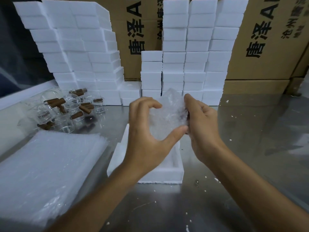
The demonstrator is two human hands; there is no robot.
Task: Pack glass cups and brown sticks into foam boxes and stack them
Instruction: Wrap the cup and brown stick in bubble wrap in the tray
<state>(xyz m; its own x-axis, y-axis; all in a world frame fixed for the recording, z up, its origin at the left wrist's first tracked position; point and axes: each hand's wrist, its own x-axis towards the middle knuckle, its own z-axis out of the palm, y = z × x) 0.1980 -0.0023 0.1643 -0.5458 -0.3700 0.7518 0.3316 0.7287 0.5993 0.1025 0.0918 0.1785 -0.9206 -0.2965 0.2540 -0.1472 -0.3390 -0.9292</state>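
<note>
A glass cup, I judged, was inside the bubble wrap bundle (pixel 168 114) I held above the open foam box (pixel 168 173) on the counter (pixel 217 198); its contents were blurred. My left hand (pixel 147 131) curled round the bundle, thumb under it, and my right hand (pixel 200 124) pinched its side. Next, lowering it squarely into the box. More cups and brown sticks (pixel 55 102) lay far left.

Clear glass cups (pixel 66 108) and brown sticks (pixel 55 101) jumbled together, far left. Open white foam box (pixel 160 174) in the middle, stacked foam boxes (pixel 192 52) behind.
</note>
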